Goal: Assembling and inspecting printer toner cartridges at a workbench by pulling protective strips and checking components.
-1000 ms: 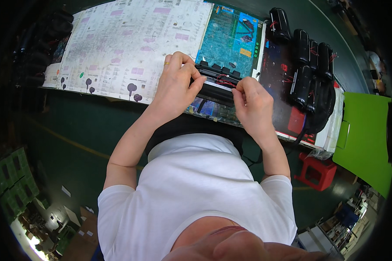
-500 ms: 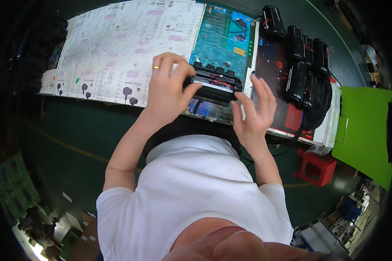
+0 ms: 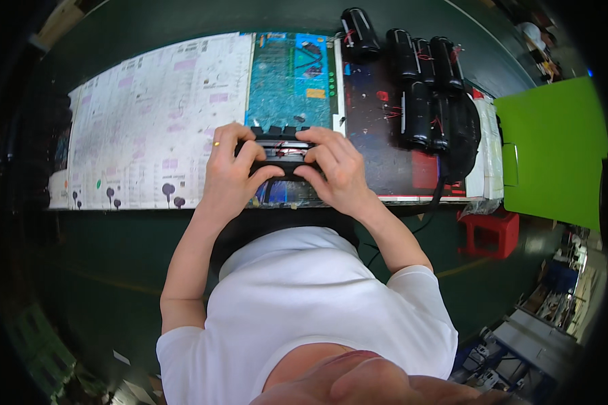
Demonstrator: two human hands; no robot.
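Note:
A long black plastic housing (image 3: 282, 146) with thin red wires inside lies across the near edge of the bench, in front of me. My left hand (image 3: 233, 165) grips its left end, with the thumb along the near side and the fingers over the top. On the right end, my right hand (image 3: 334, 165) closes in the same way, thumb near and fingers on the far part. Several black block-like tabs (image 3: 271, 130) line up along its far side. Parts of both ends are hidden under my fingers.
Several black cylindrical units (image 3: 416, 115) with red wires stand grouped on the right of the bench. White printed sheets (image 3: 162, 108) cover the left, a teal printed sheet (image 3: 277, 88) the middle. A green panel (image 3: 554, 152) and a red stool (image 3: 490, 233) are at the right.
My right hand, open beside the housing before, has closed on its right end. The housing now lies more level. The whole view has shifted, with the bench appearing further left.

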